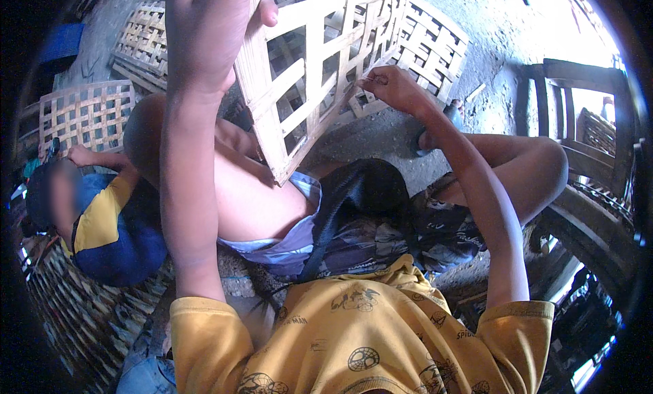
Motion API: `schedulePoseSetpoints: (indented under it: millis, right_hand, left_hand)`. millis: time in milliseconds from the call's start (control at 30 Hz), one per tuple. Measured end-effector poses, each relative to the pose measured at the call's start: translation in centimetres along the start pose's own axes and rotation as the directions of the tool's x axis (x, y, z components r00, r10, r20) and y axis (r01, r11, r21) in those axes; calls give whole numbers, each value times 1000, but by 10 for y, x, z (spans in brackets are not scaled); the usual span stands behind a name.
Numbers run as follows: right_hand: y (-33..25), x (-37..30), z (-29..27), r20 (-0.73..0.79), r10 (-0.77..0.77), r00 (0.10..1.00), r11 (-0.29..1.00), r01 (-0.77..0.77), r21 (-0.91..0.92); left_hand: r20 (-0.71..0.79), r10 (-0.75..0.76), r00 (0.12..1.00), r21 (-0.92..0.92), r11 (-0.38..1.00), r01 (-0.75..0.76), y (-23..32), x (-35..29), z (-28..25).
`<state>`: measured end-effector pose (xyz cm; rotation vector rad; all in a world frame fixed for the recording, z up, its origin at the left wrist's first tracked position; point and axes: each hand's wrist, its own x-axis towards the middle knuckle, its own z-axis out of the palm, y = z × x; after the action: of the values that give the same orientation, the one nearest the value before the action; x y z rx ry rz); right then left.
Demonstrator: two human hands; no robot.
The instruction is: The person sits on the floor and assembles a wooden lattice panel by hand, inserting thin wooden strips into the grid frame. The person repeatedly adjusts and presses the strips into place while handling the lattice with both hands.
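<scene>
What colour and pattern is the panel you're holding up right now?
Pale tan bamboo strips woven into an open square lattice, held by the left hand and right hand; head view.

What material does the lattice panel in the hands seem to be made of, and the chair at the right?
The lattice panel looks like split bamboo or thin wood: pale, flat, matte strips woven into open squares, unpainted. The left hand grips its edge; the right hand touches a strip. The chair seems weathered wood: dark, dull slats.
</scene>
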<state>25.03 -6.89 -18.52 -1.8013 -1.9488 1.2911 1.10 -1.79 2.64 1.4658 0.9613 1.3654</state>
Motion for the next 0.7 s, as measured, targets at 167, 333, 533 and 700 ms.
schedulePoseSetpoints:
  millis: [167, 333, 533, 700]
  right_hand:
    - [22, 8, 29, -150, 16, 989, 985, 11, 174]
    - [12, 9, 41, -225, 95, 970, 989, -67, 129]
    - [-2, 10, 44, -230, 181, 956, 966, -129, 223]
    - [6, 18, 45, -156, 247, 956, 945, -202, 259]
  left_hand:
    - [50, -73, 996, -14, 997, 74, 8, 2, 1]
    - [14, -24, 1000, 26, 999, 23, 4, 0, 5]
    - [60, -54, 997, 20, 998, 53, 11, -5, 8]
    - [88, -103, 991, -26, 994, 105, 11, -3, 4]
